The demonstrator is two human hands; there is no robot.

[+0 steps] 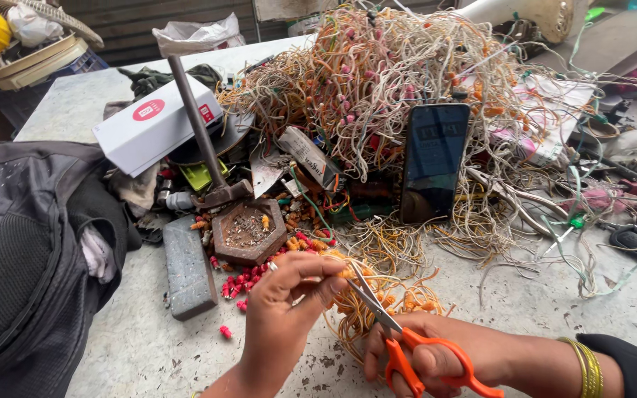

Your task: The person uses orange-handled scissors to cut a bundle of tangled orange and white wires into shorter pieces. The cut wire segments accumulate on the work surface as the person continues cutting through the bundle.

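My right hand [422, 354] grips orange-handled scissors [399, 339], whose blades point up and left toward my left hand. My left hand [285, 306] pinches a thin wire end with a small orange piece at the fingertips, right by the blade tips. Under both hands lies a loose bundle of yellow and orange wires [385, 295]. Gold bangles [590, 368] circle my right wrist.
A big tangle of pale wires [377, 81] fills the back of the grey table [141, 346], with a dark phone [434, 158] leaning on it. A hammer [204, 136] rests on a hexagonal block [248, 232]. Red caps [241, 284], a white box [156, 121] and a grey backpack [31, 250] lie left.
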